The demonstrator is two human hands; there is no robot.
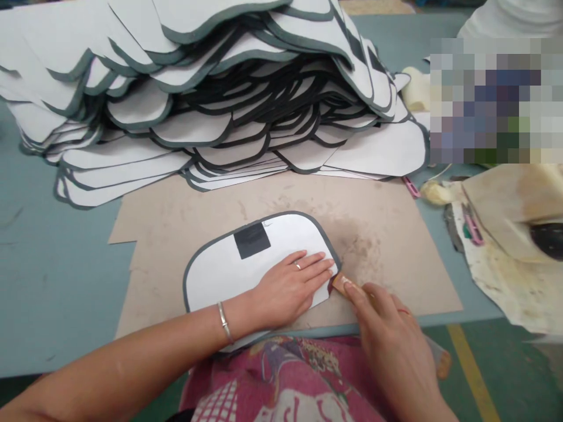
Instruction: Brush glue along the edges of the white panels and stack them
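Note:
A white panel with a grey edge (264, 246) and a black square patch (251, 240) lies flat on a brown cardboard sheet (387, 234). My left hand (292, 284) presses flat on the panel's right part, fingers spread, a ring on one finger and a bangle at the wrist. My right hand (387, 328) grips a small brush (341, 283) whose tip touches the panel's right edge, just beside my left fingertips.
A large heap of matching white panels (211, 88) fills the back of the blue-grey table (57, 275). At the right lie stained paper (505, 281), a yellowish block (514, 205) and pink clips (472, 228). A pink patterned cloth (281, 381) covers my lap.

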